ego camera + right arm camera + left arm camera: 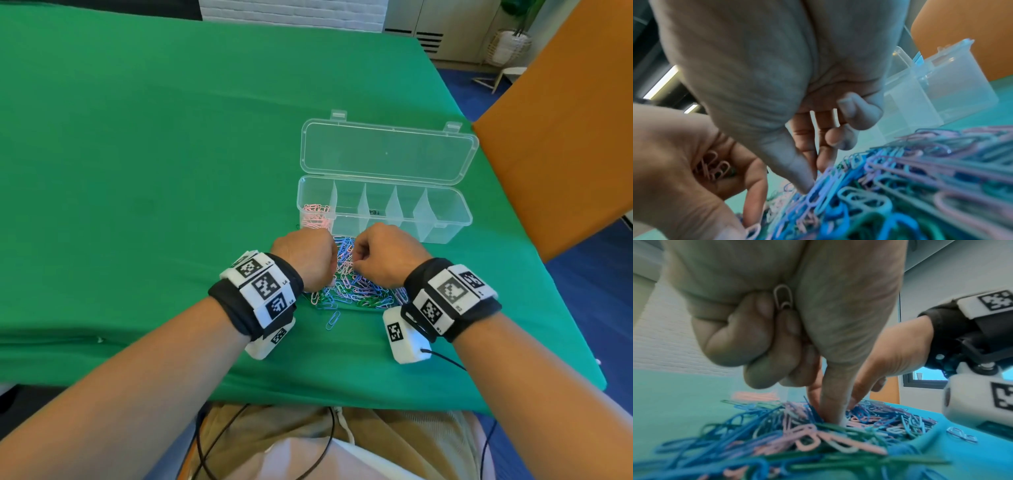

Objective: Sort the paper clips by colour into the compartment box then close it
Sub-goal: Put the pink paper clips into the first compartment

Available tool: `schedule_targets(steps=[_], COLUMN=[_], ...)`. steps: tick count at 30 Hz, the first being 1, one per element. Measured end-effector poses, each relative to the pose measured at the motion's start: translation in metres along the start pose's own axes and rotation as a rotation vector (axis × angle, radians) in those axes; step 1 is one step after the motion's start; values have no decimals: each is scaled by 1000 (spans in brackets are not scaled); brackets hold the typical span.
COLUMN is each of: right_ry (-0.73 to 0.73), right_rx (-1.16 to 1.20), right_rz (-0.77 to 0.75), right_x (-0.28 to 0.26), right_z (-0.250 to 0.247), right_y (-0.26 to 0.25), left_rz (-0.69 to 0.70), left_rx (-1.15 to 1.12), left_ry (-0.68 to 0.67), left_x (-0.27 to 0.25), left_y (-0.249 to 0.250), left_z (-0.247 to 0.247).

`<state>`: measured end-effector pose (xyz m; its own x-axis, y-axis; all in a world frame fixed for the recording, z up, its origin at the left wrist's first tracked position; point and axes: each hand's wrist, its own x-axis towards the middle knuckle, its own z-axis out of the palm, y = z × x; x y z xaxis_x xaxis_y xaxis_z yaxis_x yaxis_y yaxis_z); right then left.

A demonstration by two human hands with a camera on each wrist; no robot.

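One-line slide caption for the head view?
Both hands, left hand and right hand, pick through mixed coloured paper clips before an open clear plastic compartment box.

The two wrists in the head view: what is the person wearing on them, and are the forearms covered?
Both forearms are bare, no sleeves. The left wrist and right wrist each carry a black band with white blocks printed with black square codes. A white camera housing with its own code hangs under each; a thin black cable leaves the right one.

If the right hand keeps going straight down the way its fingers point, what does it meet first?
Most likely the mixed paper clip pile: the right hand points its fingertips down at it, seemingly touching already.
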<state>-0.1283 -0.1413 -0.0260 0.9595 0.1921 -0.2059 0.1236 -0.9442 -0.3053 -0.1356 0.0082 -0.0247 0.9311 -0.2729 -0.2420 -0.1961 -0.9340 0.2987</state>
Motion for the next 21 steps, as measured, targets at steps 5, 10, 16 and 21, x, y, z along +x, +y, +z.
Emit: schedule_targets(steps=[5,10,16,21], right_ry=[15,-6,-83,-63], right_rx=[128,233,239,306], right_rz=[-14,-9,20,37], right_x=[-7,-14,-16,-15], right_z=[-13,-17,-16,-17], right_y=[12,17,19,21], left_rz=[-15,-40,-49,-34], left_rx=[-83,-298,-337,-241], left_ry=[-84,-83,-62,-114], left_x=[6,8,9,9], left_y=[-11,-22,-24,-15], left_z=[-1,-8,-17,-11])
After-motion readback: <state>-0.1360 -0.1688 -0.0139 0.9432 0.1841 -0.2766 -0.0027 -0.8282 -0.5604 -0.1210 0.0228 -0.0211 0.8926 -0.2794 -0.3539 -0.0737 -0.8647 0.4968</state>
